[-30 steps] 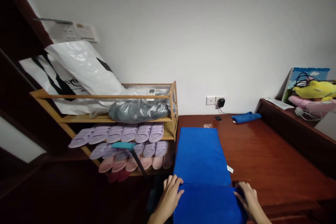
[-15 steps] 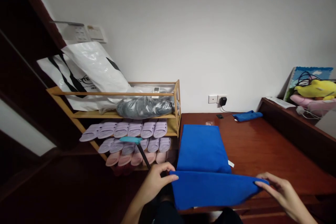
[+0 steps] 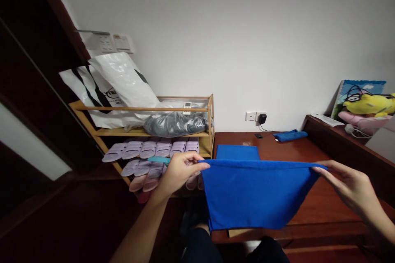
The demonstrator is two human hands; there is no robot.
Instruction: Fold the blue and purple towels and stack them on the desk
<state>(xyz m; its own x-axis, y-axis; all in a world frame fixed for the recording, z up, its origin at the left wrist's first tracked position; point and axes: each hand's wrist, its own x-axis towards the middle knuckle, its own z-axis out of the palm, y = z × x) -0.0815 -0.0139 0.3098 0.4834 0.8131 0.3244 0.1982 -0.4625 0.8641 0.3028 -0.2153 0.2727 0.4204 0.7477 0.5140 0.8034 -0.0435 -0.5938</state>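
Left hand (image 3: pixel 180 171) and right hand (image 3: pixel 353 181) are pinching blue cloth (image 3: pixel 253 195) at its top corners, fingertips closed. It's hanging at 5 o'clock; shallow hold could be slipping, right edge maybe bunching.

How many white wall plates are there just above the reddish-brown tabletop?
2, side by side: the left plate, with nothing plugged in, and the right plate, partly covered by a black plug. No others seem hidden there.
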